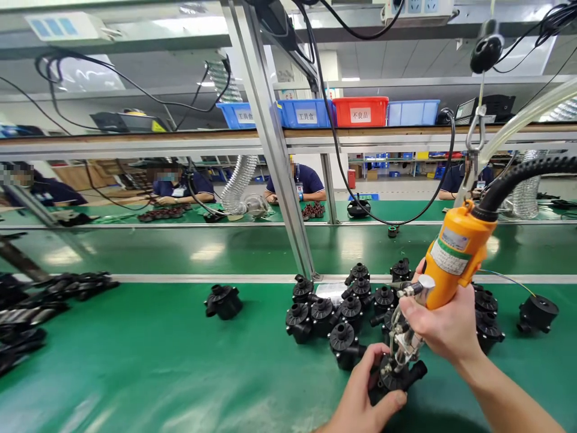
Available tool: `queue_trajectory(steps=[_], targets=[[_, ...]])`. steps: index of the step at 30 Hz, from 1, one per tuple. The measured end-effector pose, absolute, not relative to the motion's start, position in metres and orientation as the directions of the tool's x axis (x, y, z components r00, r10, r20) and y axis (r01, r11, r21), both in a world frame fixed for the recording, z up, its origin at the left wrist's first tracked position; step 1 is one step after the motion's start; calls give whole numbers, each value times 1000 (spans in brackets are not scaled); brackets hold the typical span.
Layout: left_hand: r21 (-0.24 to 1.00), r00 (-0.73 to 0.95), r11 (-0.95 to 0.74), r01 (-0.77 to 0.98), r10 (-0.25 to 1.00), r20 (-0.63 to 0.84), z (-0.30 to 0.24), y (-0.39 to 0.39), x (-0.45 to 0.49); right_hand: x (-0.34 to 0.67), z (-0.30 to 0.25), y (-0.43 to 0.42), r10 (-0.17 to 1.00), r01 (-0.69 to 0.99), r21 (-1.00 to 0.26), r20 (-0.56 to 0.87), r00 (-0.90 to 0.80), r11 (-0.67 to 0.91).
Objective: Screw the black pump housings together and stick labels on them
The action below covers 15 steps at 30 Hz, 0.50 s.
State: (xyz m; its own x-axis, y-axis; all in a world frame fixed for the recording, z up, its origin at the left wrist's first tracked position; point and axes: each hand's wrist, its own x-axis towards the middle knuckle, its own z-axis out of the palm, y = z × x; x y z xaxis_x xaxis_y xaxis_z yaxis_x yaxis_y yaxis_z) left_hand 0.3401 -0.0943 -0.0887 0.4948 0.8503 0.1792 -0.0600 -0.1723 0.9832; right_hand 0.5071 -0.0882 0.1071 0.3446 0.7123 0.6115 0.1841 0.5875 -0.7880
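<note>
My right hand (448, 328) is wrapped round an orange electric screwdriver (451, 252), which hangs from a hook and has a thick black hose at its top. Its metal tip end points down onto a black pump housing (412, 376) with a side spout. Around that housing curl the fingers and thumb of my left hand (367, 391), steadying it on the green bench. Just beyond my hands stand several similar black pump housings (342, 340) in a cluster. The exact point where the tip meets the housing is hard to make out.
A lone pump housing (224, 302) stands left of the cluster, another (538, 314) with a thin wire at the right. Dark parts (85, 284) lie at the far left. A metal post (279, 144) rises behind the cluster. Blue and red bins (360, 111) line the shelf. Several people sit opposite.
</note>
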Motion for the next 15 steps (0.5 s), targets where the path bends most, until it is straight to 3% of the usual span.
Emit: queue_trajectory(steps=[7,10,15], targets=[[985,493,-164,-47,854,165,-100,-91,338,514,106,-83,761,118,-797,601,244,592],[982,477,-187,-41,860,183,-111,-86,338,527,112,-85,718,126,-787,606,342,604],[982,484,-183,-53,855,185,-116,-82,342,576,128,-106,609,283,-765,636,475,579]])
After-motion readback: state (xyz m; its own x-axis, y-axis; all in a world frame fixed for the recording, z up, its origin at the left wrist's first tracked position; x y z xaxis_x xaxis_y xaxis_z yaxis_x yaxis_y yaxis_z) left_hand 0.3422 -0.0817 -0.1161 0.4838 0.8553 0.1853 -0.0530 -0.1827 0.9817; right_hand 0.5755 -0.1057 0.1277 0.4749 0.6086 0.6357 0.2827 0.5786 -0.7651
